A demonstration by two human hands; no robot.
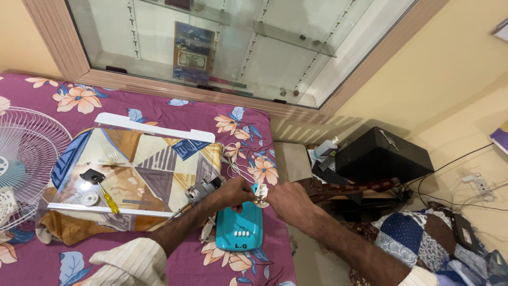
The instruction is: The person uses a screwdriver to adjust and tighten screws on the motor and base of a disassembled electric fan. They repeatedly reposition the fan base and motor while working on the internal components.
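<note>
Lying on the bed point(174, 114) with its purple flowered cover, at six o'clock in view: one teal fan base point(239, 228), push-buttons facing up. Left hand point(233, 191) is gripping the top of this base, fingers curled over its upper edge. Right hand point(286, 201) is pinching a small white fitting point(263, 193) at the same edge, just beside the left. Fan motor point(201, 191) is lying at nine o'clock of the left hand, touching it. Patterned board point(143, 169) is carrying a yellow screwdriver point(109, 200) and a black cap point(92, 175). Fan grille point(24, 153) is resting at the far nine o'clock edge.
</note>
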